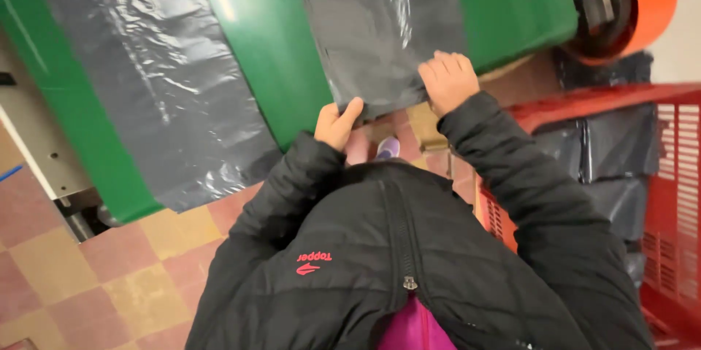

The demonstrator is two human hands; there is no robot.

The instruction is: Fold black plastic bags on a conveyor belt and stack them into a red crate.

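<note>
Nearest the camera: black quilted jacket (409, 248) with a centre zip, magenta layer showing at the hem at 6 o'clock. Below it, a checked floor of red and tan tiles (109, 277) at 8 o'clock, and a lilac shoe toe (388, 148) just visible between the arms.

Left hand (337, 124): grip pinching the near left corner of the dark grey plastic bag sheet (380, 29), thumb up over the film, fingers hidden under it.
Right hand (447, 81): fingers curled and pressed together over the same sheet's near right edge, knuckles up. Looks like a clamp on the film, though the fingertips are hidden.

That sheet lies flat on the green conveyor belt (270, 51), its near edge hanging just off the belt lip at 12 o'clock from the hands. Both hands are on it and it hasn't cleared the belt, so I'd judge the pull-off as only begun.

At 3 o'clock: red slatted plastic crate (672, 175) with folded dark grey bags (606, 167) already in it. Some are stacked, so part of the job reads as done.

At 10 o'clock: second dark grey plastic sheet (153, 72) lying along the belt, untouched, well apart from both hands. Still to be handled.

Farthest out: grey metal machine frame (36, 138) at 9 o'clock beside the belt, and an orange roller (642, 0) at 1 o'clock at the belt's end.
</note>
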